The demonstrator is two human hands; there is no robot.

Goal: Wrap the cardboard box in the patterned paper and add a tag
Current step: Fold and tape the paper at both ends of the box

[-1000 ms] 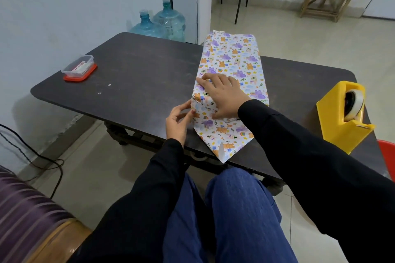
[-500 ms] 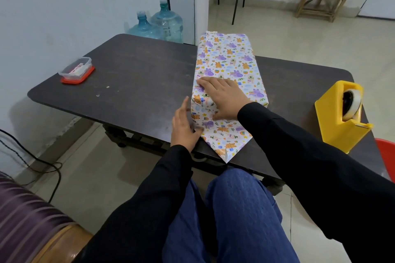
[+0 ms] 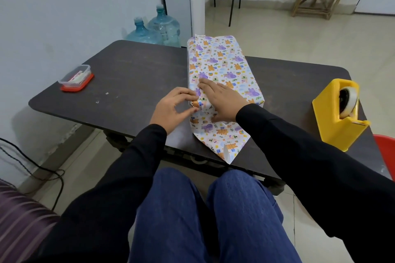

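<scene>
The box, wholly covered by patterned paper, lies lengthwise on the dark table; no cardboard shows. My right hand presses flat on the near top of the wrapped box, fingers straight. My left hand pinches the paper at the box's near left corner between thumb and fingertips. A loose pointed flap of paper spreads toward the table's near edge. No tag is in view.
A yellow tape dispenser stands at the table's right end. A small clear container on a red lid sits at the left. Water bottles stand behind the table, a red seat edge at far right.
My left hand rose from lying flat against the box's near left side and now pinches the paper at that corner. My right hand stays pressed on top.
</scene>
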